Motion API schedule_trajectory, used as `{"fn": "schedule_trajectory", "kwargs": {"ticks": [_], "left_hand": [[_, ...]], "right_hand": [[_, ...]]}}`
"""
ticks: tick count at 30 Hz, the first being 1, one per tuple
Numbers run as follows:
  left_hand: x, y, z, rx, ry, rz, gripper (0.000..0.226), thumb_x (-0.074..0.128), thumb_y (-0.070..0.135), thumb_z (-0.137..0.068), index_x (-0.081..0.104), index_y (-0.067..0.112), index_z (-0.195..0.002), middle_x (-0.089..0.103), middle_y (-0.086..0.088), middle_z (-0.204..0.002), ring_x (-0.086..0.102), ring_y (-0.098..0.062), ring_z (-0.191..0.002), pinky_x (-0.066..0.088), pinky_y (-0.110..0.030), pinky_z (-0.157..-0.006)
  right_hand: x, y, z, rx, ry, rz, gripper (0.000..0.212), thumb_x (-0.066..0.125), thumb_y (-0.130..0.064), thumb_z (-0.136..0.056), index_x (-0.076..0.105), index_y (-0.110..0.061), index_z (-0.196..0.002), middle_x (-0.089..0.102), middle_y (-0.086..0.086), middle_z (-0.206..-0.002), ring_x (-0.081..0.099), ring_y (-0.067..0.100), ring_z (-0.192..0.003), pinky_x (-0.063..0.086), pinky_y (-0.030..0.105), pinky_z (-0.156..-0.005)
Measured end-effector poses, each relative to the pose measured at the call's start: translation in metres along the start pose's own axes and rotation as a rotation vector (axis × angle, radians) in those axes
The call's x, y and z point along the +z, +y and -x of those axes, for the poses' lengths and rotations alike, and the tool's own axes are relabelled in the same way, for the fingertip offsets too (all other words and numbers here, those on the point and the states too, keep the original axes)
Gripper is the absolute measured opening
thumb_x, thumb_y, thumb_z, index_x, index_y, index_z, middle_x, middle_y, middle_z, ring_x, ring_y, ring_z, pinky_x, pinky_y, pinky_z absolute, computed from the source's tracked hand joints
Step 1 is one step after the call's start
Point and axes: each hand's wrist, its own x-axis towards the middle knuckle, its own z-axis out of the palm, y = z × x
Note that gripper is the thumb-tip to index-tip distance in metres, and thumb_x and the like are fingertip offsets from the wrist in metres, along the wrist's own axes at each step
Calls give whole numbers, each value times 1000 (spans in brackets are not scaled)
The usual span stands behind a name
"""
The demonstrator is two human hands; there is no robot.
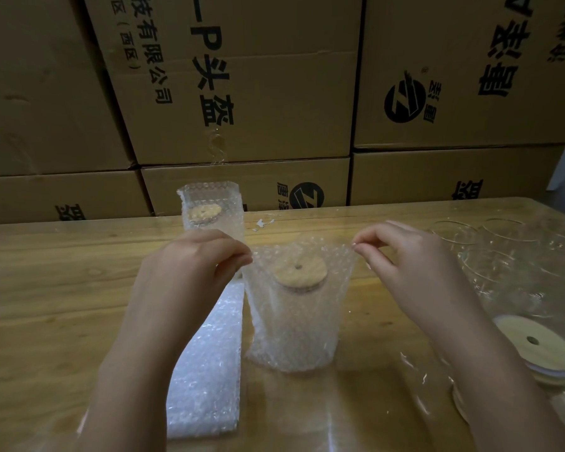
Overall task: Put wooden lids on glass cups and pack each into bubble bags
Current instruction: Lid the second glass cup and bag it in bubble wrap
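Note:
A bubble bag (294, 321) stands upright at the middle of the wooden table (46, 288). Inside it is a glass cup topped with a round wooden lid (300, 274) that has a small hole. My left hand (196, 259) pinches the bag's top left edge and my right hand (405, 256) pinches its top right edge, stretching the mouth wide. Behind it stands a second bubble bag (212, 210) holding a lidded cup. Bare glass cups (490, 256) stand at the right. A stack of wooden lids (535, 347) lies at the near right.
A flat stack of unused bubble bags (209, 370) lies to the left of the held bag. Large cardboard boxes (242, 93) form a wall along the table's far edge. Clear plastic wrap (535, 415) lies around the cups and lids at the right.

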Motion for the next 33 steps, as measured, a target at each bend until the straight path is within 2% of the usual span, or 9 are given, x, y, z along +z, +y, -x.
{"fn": "schedule_trajectory", "kwargs": {"ticks": [5, 11, 15, 18, 20, 25, 30, 32, 33], "left_hand": [[9, 0, -3, 7, 96, 67, 15, 65, 21, -83, 76, 11, -82, 70, 1, -78, 62, -20, -70, 53, -38, -51], [15, -2, -3, 29, 121, 71, 15, 65, 19, -83, 76, 8, -83, 71, -1, -79, 63, -23, -70, 52, -35, -54], [18, -4, -2, 59, 156, 53, 15, 66, 20, -84, 77, 10, -84, 72, 1, -82, 62, -22, -72, 50, -34, -52], [18, -6, -1, 50, 98, 12, 12, 70, 24, -87, 78, 16, -84, 71, 6, -81, 57, -13, -70, 48, -31, -47], [18, -8, 0, 1, 44, 77, 4, 74, 20, -84, 77, 18, -84, 71, 10, -80, 55, -5, -68, 50, -32, -49], [17, -14, 1, -233, -116, 464, 12, 73, 18, -81, 73, 31, -81, 70, 22, -79, 63, 0, -77, 46, -10, -62], [20, -17, 2, -301, -42, 594, 9, 74, 21, -80, 68, 27, -82, 68, 17, -79, 62, -3, -70, 49, -15, -60], [24, -21, 4, -338, -81, 735, 21, 75, 36, -76, 66, 28, -94, 68, 14, -82, 64, -3, -72, 51, -16, -62], [27, -24, 5, -366, -141, 818, 37, 78, 45, -72, 64, 31, -104, 68, 14, -87, 65, -2, -77, 52, -17, -67]], "right_hand": [[2, 2, -1, 21, 115, -62, 10, 62, -15, -91, 72, -14, -94, 66, -8, -88, 62, 13, -76, 53, 34, -67], [3, 2, -1, 19, 131, -92, 10, 63, -12, -89, 72, -14, -94, 67, -7, -90, 62, 13, -79, 54, 37, -70], [2, 4, -1, 24, 153, -100, 9, 64, -12, -89, 72, -15, -92, 67, -8, -90, 61, 10, -81, 52, 30, -71], [3, 7, -2, 35, 93, -80, 8, 64, -14, -89, 71, -17, -90, 66, -10, -89, 61, 7, -81, 51, 26, -71], [4, 9, -3, 40, 49, -85, 7, 65, -15, -89, 71, -20, -89, 65, -14, -87, 59, -2, -82, 47, 13, -69], [4, 14, -3, 108, 26, -228, 12, 67, -15, -87, 69, -25, -92, 64, -19, -83, 57, -11, -85, 43, 2, -71], [6, 15, -4, 163, 31, -417, 18, 67, -18, -86, 64, -34, -93, 64, -15, -80, 59, -7, -79, 45, 7, -68], [5, 17, -4, 231, -69, -484, 17, 65, -33, -86, 60, -38, -102, 65, -16, -89, 60, -4, -84, 50, 17, -76], [5, 19, -4, 269, -196, -500, 34, 62, -49, -81, 56, -39, -113, 64, -16, -97, 61, -2, -91, 52, 27, -85]]}}
